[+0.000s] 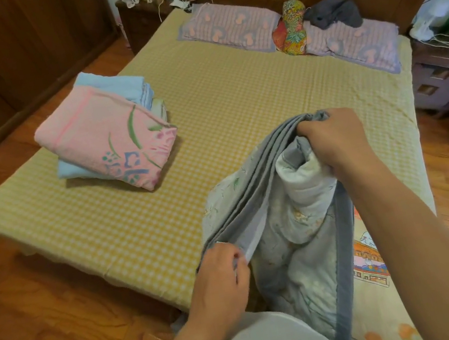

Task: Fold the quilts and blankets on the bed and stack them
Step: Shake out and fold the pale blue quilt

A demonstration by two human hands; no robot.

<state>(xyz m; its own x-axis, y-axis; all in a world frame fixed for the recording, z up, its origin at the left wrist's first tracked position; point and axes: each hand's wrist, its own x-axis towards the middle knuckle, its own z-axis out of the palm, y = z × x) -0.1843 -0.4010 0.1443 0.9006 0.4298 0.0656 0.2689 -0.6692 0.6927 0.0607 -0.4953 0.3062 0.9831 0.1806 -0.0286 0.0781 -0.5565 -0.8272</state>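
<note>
Quilt hanging, both hands' fingers gripping its gray edge: right hand high, left hand low. Probably needing edges lined up before folding again.

A soft quilted cloth quilt is seen; the checked bedsheet looks matt; the wooden floor is glossy.
</note>
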